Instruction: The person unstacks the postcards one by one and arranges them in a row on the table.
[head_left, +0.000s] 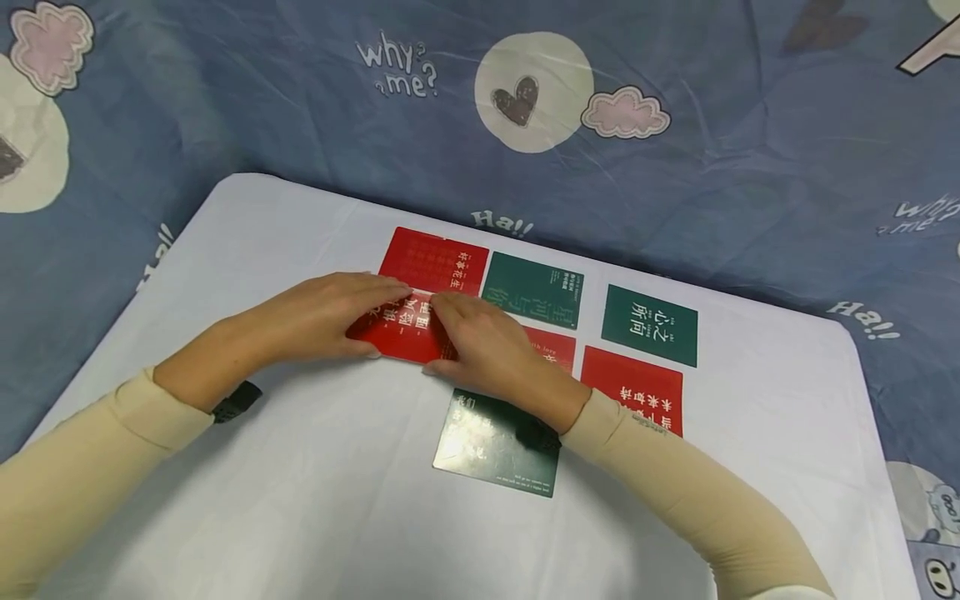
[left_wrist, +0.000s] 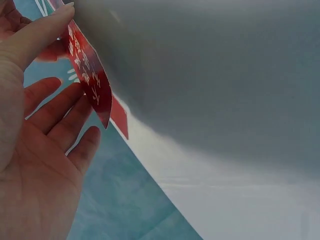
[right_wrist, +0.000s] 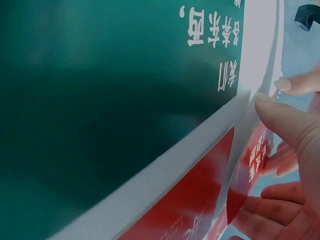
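Both of my hands hold one red card with white lettering, at the left end of a group of cards. My left hand grips its left side, thumb at the near edge and fingers at the far edge. From the right, my right hand grips it the same way and hides part of it. In the left wrist view the card stands tilted up from the white cloth, with the thumb on one edge. The right wrist view shows the card between thumb and fingers, the left thumb close by.
Behind lie a red card and a green card. Further right are another green card and a red card. A red card and a shiny green card lie partly under the right forearm. A patterned blue cloth hangs behind the white-covered table.
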